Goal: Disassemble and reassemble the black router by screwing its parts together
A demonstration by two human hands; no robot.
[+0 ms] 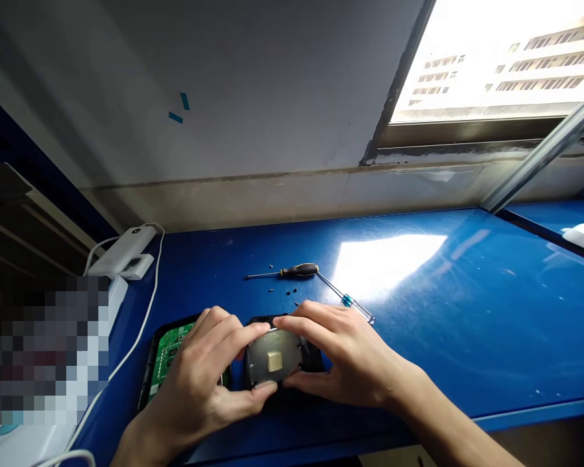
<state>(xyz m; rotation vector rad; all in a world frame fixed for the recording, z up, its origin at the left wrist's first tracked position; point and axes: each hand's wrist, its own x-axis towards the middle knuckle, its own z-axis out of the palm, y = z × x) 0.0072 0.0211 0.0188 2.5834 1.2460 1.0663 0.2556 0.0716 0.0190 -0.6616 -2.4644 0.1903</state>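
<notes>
Near the front edge of the blue table, a dark metal plate (288, 353) with a small pale square pad (274, 361) lies between both hands, over a black casing (314, 357). My left hand (219, 363) grips its left side, with fingers at the top edge and thumb at the bottom. On the right side, my right hand (338, 350) holds the plate in the same way. A green circuit board (167, 350) in a black frame lies partly hidden under my left hand.
Beyond the hands lie a black screwdriver (299, 270), a clear-handled screwdriver (357, 307) and several small screws (294, 290). A white power strip (126, 251) with a white cable (150, 301) is at the left. A metal post (545, 149) stands at the right.
</notes>
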